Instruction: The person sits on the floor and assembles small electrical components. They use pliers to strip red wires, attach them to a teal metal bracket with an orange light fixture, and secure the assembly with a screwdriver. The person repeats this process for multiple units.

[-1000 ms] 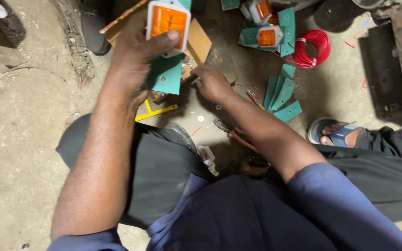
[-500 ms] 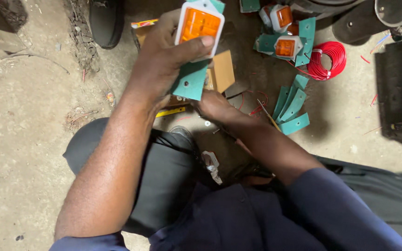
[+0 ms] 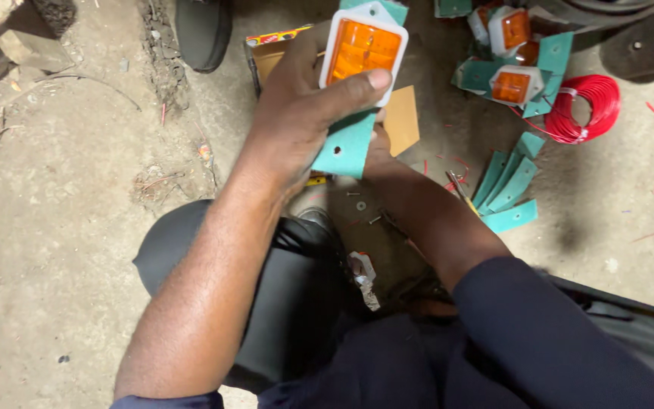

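My left hand (image 3: 304, 106) grips an orange rectangular lamp in a white housing (image 3: 362, 47), fixed to a teal metal bracket (image 3: 348, 144), and holds it up toward the camera. My right hand (image 3: 378, 155) sits behind and below the bracket, mostly hidden by it, so whether it holds anything cannot be made out. Small screws (image 3: 357, 198) lie on the ground beneath the hands.
More orange lamps on teal brackets (image 3: 510, 76) lie at the upper right beside a coil of red wire (image 3: 590, 106). Loose teal brackets (image 3: 510, 185) are stacked to the right. A cardboard box (image 3: 274, 53) and a brown card (image 3: 403, 120) lie behind. A dark shoe (image 3: 202, 30) rests at the top.
My left hand has lifted the lamp and bracket closer to the camera. My right hand has slid up behind the bracket.
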A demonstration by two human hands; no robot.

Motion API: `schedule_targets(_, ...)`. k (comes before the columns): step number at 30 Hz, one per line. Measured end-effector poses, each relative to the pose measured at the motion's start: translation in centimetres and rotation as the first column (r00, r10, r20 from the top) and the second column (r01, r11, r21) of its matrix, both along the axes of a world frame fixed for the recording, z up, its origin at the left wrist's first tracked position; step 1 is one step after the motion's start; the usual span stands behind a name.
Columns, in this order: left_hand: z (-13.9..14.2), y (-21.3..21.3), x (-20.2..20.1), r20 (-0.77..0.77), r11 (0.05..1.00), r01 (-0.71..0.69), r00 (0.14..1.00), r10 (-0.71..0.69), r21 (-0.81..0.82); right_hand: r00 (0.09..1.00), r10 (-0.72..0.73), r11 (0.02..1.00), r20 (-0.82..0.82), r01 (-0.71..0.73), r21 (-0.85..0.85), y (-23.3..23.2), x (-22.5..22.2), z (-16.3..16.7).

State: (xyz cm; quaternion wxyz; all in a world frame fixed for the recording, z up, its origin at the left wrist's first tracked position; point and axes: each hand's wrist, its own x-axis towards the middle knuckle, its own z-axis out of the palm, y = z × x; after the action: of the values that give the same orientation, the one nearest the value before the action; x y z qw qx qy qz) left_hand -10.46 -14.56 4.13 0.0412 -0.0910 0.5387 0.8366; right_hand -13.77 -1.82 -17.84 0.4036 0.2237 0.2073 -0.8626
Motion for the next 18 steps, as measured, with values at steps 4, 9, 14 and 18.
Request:
schedule_targets(4, 0.0, -0.2, -0.2, 0.014, 0.999, 0.000, 1.000, 0.000, 0.053, 0.997, 0.033, 0.959, 0.073, -0.011, -0.284, -0.1, -0.1, 5.8)
schedule_targets(9, 0.3, -0.3, -0.3, 0.041, 1.000, 0.007, 0.999, -0.008, 0.025, 0.989, -0.129, 0.991, -0.077, 0.132, 0.035, -2.0, 1.5, 10.5)
schedule_targets(14, 0.2, -0.6, -0.2, -0.021, 0.999, 0.019, 1.000, -0.020, -0.043, 0.969, -0.210, 0.978, -0.132, 0.210, -0.016, -2.8, 1.4, 13.6)
schedule_targets(18, -0.3, -1.0, -0.2, -0.042, 0.991, 0.021, 0.999, -0.027, -0.133, 0.984, 0.180, 0.978, -0.008, -0.178, 0.111, -2.5, 1.1, 15.2)
